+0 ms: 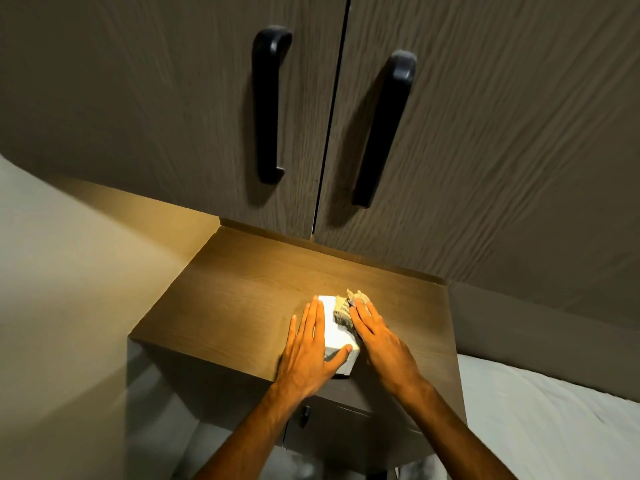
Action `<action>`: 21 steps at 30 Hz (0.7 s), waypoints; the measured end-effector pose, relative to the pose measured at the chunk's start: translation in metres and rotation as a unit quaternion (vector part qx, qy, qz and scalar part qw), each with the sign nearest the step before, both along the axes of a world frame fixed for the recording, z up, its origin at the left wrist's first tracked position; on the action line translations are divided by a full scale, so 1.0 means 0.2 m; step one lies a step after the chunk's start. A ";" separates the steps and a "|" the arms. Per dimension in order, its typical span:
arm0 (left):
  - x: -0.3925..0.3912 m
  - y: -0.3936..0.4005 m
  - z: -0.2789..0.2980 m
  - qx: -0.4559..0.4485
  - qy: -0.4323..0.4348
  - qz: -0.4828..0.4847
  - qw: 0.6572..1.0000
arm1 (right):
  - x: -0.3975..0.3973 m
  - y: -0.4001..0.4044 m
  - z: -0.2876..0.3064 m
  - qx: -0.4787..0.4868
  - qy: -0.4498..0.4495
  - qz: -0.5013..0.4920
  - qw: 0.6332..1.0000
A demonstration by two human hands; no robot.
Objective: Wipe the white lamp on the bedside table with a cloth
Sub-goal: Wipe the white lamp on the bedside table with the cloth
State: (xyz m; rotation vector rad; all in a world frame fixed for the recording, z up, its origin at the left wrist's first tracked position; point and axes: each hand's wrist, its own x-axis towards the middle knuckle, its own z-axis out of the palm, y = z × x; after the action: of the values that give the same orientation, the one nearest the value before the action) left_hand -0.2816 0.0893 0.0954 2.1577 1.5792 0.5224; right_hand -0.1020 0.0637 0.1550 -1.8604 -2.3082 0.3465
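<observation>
A small white box-shaped lamp (335, 336) stands lit near the front edge of the brown bedside table (242, 296). My left hand (311, 344) grips its left side, fingers flat along the top edge and thumb across the front. My right hand (375, 336) presses a crumpled grey-beige cloth (346, 311) against the lamp's top right side. Part of the cloth sticks out beyond my fingertips.
Dark wood cupboard doors with two black handles (268, 105) (384, 129) rise behind the table. A pale wall (69, 289) is on the left. A white bed sheet (554, 420) lies to the right. A drawer knob (304, 415) shows below the table's front.
</observation>
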 end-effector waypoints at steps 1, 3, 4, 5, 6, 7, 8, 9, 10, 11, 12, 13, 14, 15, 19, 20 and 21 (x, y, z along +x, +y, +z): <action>0.00 0.00 0.00 0.001 -0.005 -0.001 1.000 | 0.00 -0.04 -0.02 -0.002 0.004 0.005 1.000; 0.00 0.00 0.00 0.001 -0.004 0.000 1.000 | -0.01 -0.05 -0.05 -0.009 -0.006 0.023 1.000; 0.00 0.00 0.01 0.003 0.002 0.000 1.000 | -0.03 -0.02 -0.04 -0.009 -0.020 0.031 0.999; 0.00 0.00 0.02 0.003 0.009 -0.002 1.000 | -0.05 0.01 -0.02 -0.008 -0.029 0.035 0.999; 0.00 0.00 0.02 0.002 0.015 -0.005 1.000 | -0.06 0.05 0.00 -0.012 -0.026 0.031 0.999; 0.00 0.00 0.03 0.001 0.018 -0.008 1.000 | -0.06 0.08 0.04 -0.021 -0.013 0.018 1.000; 0.00 0.00 0.04 -0.002 0.021 -0.010 1.000 | -0.06 0.10 0.06 -0.028 0.002 0.003 1.000; -0.01 0.00 0.04 -0.004 0.022 -0.012 1.000 | -0.05 0.10 0.07 -0.032 0.007 -0.007 0.999; -0.01 0.00 0.04 -0.005 0.022 -0.014 1.000 | -0.04 0.08 0.07 -0.032 0.004 -0.014 0.999; -0.01 0.00 0.04 -0.004 0.019 -0.016 1.000 | -0.04 0.04 0.05 -0.029 -0.004 -0.015 0.999; -0.01 0.00 0.03 -0.003 0.015 -0.016 1.000 | -0.04 0.00 0.02 -0.023 -0.012 -0.010 1.000; -0.02 0.00 0.02 -0.002 0.013 -0.016 1.000 | -0.06 -0.03 0.00 -0.018 -0.019 0.001 1.000; -0.02 0.00 0.02 0.000 0.012 -0.015 1.000 | -0.08 -0.05 -0.02 -0.014 -0.030 0.015 0.999; -0.02 0.00 0.02 0.003 0.013 -0.015 1.000 | -0.09 -0.04 -0.02 -0.013 -0.039 0.025 0.999; -0.02 0.00 0.05 0.000 0.024 -0.020 0.999 | -0.08 0.00 0.07 -0.027 0.015 -0.018 0.999; -0.01 0.00 0.07 -0.002 0.027 -0.022 0.999 | -0.06 -0.01 0.09 -0.030 0.043 -0.042 0.998; -0.01 0.00 0.08 -0.002 0.029 -0.022 0.999 | -0.04 -0.03 0.10 -0.031 0.075 -0.064 0.995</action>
State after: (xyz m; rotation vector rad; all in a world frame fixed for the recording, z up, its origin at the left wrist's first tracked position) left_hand -0.2832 0.0901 0.1124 2.2184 1.5571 0.4464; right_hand -0.1099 0.0571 0.1742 -1.9278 -2.0925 0.5264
